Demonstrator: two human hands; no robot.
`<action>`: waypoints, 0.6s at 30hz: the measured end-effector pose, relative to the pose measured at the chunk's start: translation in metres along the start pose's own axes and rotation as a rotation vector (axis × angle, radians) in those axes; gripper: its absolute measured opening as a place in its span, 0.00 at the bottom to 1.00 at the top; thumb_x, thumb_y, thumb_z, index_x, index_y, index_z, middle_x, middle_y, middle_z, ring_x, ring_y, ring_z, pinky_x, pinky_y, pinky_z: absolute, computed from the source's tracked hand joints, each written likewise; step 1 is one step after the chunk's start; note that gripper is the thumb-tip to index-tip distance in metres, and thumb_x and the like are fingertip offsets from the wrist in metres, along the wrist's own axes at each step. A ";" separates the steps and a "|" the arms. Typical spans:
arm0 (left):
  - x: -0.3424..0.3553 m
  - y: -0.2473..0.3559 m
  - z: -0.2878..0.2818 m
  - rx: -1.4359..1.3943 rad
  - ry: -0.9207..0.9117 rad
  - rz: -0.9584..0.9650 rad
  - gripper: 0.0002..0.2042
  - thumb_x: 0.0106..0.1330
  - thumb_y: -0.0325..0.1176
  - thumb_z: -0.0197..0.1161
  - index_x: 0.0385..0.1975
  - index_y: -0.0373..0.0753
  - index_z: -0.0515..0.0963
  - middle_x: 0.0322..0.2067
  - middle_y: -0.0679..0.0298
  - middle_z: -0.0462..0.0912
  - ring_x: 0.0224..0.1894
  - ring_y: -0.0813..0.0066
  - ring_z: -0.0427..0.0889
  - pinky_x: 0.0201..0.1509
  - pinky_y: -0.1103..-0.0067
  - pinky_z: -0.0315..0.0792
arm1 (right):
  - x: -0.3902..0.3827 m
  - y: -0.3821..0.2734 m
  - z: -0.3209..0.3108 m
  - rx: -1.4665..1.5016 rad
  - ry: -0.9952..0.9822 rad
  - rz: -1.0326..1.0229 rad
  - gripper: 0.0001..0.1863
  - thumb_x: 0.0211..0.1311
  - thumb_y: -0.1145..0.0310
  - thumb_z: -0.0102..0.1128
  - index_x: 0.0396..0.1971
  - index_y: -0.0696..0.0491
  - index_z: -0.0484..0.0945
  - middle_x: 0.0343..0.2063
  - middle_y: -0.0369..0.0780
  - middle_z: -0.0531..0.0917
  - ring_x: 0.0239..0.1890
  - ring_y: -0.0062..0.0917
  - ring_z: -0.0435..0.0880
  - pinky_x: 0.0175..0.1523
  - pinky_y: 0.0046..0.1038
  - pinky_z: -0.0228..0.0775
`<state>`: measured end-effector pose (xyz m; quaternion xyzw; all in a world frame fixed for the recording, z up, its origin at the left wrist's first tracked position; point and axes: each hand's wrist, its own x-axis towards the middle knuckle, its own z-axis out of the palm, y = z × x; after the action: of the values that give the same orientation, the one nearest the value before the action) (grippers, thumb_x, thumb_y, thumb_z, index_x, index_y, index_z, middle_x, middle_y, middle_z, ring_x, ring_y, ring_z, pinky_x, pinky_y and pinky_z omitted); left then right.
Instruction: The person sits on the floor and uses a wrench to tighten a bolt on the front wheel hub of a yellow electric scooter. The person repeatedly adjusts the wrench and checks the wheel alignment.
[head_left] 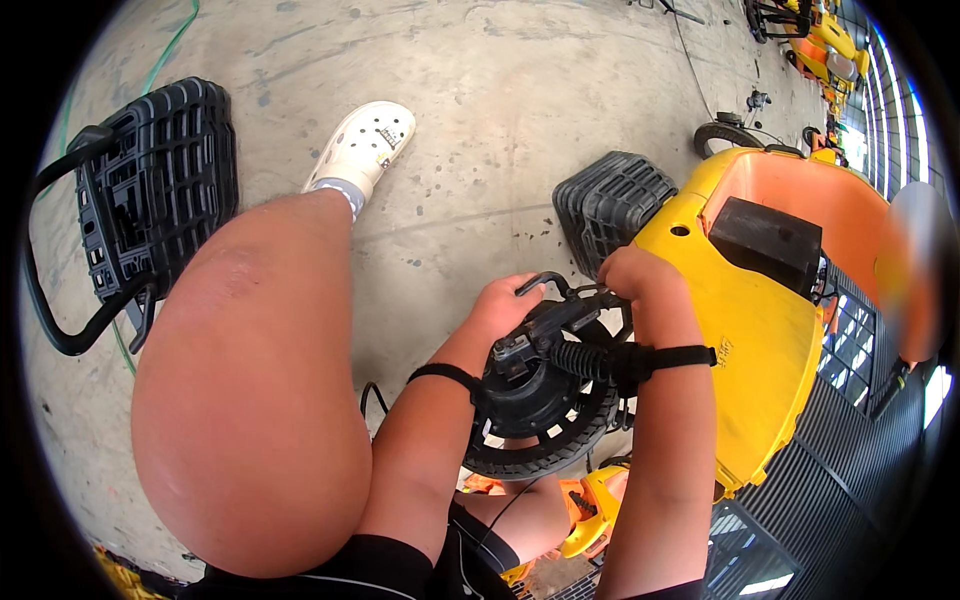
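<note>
One wheel, likely heavy and stiff, sits below centre; hold its bar. Your fingers' grasp I cannot tell.

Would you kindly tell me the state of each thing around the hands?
Left hand: at the black bent bar, grip partly hidden
Right hand: curled, fingertips hidden
Wheel: tyre fitted
Yellow body: orange interior exposed, black box inside
White shoe: worn, on the floor
Left black crate: on the floor
</note>
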<state>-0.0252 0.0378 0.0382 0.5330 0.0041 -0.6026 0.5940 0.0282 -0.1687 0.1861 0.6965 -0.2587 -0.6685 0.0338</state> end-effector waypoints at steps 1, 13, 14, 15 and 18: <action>0.001 -0.002 0.000 0.010 0.008 0.005 0.19 0.70 0.42 0.64 0.55 0.38 0.81 0.37 0.63 0.86 0.37 0.78 0.81 0.45 0.78 0.76 | 0.003 0.000 -0.002 0.004 -0.023 0.003 0.17 0.58 0.68 0.58 0.46 0.51 0.87 0.52 0.47 0.84 0.58 0.46 0.80 0.62 0.41 0.72; -0.008 0.016 0.001 0.033 -0.011 -0.047 0.20 0.69 0.44 0.64 0.55 0.40 0.80 0.39 0.63 0.86 0.39 0.77 0.82 0.48 0.77 0.75 | 0.041 -0.007 -0.010 -0.086 -0.007 0.070 0.17 0.55 0.71 0.61 0.45 0.55 0.86 0.51 0.49 0.84 0.55 0.43 0.83 0.58 0.40 0.76; -0.007 0.017 0.002 0.019 -0.018 -0.051 0.20 0.69 0.45 0.64 0.56 0.40 0.80 0.39 0.63 0.86 0.40 0.76 0.82 0.49 0.77 0.75 | 0.046 -0.003 -0.011 -0.092 -0.011 0.078 0.16 0.53 0.70 0.62 0.42 0.55 0.87 0.46 0.48 0.85 0.51 0.44 0.84 0.54 0.41 0.76; -0.007 0.015 -0.001 0.011 -0.019 -0.061 0.21 0.69 0.45 0.64 0.56 0.40 0.80 0.39 0.62 0.86 0.40 0.76 0.82 0.49 0.77 0.75 | 0.047 -0.008 -0.016 -0.097 -0.017 0.077 0.15 0.52 0.69 0.63 0.40 0.56 0.87 0.42 0.48 0.87 0.46 0.45 0.86 0.51 0.41 0.77; -0.004 0.007 -0.001 0.005 -0.011 -0.058 0.21 0.69 0.46 0.64 0.56 0.41 0.80 0.40 0.61 0.87 0.40 0.75 0.82 0.49 0.77 0.75 | 0.033 -0.016 -0.027 -0.033 -0.049 0.096 0.14 0.49 0.69 0.63 0.36 0.56 0.88 0.37 0.48 0.88 0.41 0.45 0.87 0.47 0.42 0.77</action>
<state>-0.0212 0.0393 0.0448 0.5308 0.0149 -0.6226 0.5748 0.0581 -0.1763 0.1528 0.6661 -0.2814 -0.6871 0.0708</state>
